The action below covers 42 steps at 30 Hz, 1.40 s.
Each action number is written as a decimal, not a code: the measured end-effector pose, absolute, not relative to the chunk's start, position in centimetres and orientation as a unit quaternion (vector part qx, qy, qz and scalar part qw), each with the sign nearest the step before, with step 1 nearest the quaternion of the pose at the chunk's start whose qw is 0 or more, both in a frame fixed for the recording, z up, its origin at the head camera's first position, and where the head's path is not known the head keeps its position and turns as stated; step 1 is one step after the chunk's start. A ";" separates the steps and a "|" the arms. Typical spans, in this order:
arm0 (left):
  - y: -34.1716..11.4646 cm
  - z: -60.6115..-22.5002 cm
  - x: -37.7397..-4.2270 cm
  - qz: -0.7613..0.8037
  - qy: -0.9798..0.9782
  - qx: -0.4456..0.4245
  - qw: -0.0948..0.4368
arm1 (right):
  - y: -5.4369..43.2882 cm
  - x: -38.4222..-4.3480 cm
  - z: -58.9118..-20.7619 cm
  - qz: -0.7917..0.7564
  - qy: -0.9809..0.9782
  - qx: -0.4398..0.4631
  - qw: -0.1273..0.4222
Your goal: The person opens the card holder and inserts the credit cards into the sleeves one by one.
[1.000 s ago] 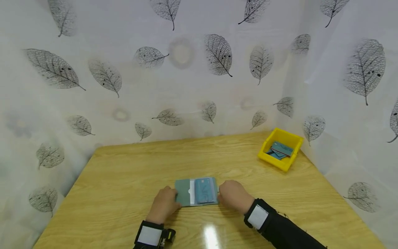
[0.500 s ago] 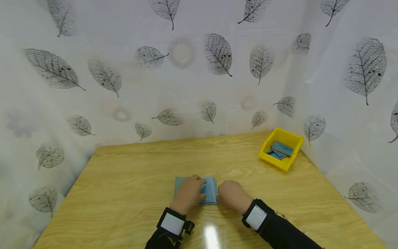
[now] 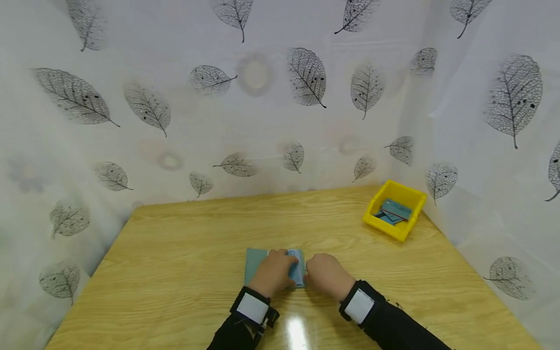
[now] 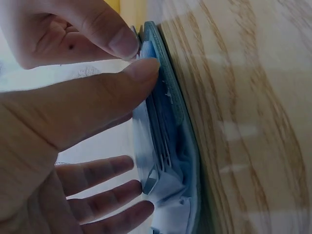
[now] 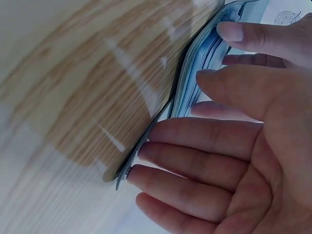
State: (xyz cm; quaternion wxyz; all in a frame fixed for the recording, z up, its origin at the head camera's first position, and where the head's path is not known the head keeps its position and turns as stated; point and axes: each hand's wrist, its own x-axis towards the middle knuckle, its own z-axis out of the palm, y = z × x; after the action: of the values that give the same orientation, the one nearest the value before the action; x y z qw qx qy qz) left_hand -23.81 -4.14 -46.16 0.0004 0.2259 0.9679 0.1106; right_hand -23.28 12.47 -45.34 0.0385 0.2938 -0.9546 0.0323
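Observation:
A blue-green card holder (image 3: 255, 262) lies open on the table, its cover spread to the left and its clear sleeves with blue cards (image 4: 157, 117) stacked on the right side. My left hand (image 3: 273, 273) reaches over the sleeves, thumb against their near edge; its other fingers curve above them, and the index tip is hidden in the left wrist view. At the holder's right edge my right hand (image 3: 328, 276) holds the sleeve edge between thumb and forefinger. In the right wrist view its other fingers rest along the cover's edge.
Toward the back right of the wooden table (image 3: 188, 233) stands a yellow bin (image 3: 372, 222) with several blue cards (image 3: 395, 210) inside. A white leaf-patterned curtain (image 3: 262, 121) encloses the table's back and sides.
My left hand has moved right, from the left cover's edge onto the sleeves, and now covers part of the cards. The right hand has stayed almost still at the right edge.

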 end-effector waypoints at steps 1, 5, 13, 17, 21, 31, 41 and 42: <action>-4.1 -46.2 -23.9 0.105 0.968 0.228 0.001 | 12.5 -23.3 -45.4 0.032 -0.955 0.293 0.037; -4.2 -46.2 -24.1 0.085 0.964 0.254 -0.003 | 12.5 -23.3 -45.6 0.032 -0.954 0.295 0.034; -5.9 -45.8 -23.7 0.168 0.940 0.295 -0.015 | 12.5 -23.3 -45.5 0.037 -0.953 0.299 0.032; -7.2 -45.6 -22.7 0.204 0.938 0.281 -0.027 | 12.6 -23.3 -45.5 0.047 -0.952 0.300 0.033; -8.9 -44.9 -21.6 0.191 0.943 0.263 -0.075 | 12.7 -23.4 -45.5 0.058 -0.951 0.303 0.036; -12.4 -45.2 -20.8 0.212 0.960 0.177 -0.056 | 13.1 -23.2 -45.4 0.068 -0.949 0.306 0.035; -12.8 -46.6 -21.5 0.185 0.970 0.158 -0.009 | 13.1 -23.0 -45.0 0.080 -0.950 0.299 0.028; -12.8 -46.7 -21.5 0.180 0.970 0.161 -0.011 | 13.1 -23.0 -45.0 0.078 -0.951 0.299 0.027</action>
State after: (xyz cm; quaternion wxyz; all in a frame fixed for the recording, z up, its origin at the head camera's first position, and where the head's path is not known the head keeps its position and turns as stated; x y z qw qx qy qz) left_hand -21.50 -12.80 -46.68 -0.0114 0.1611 0.9702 0.1804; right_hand -22.96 13.06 -44.98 0.0270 0.2985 -0.9508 0.0785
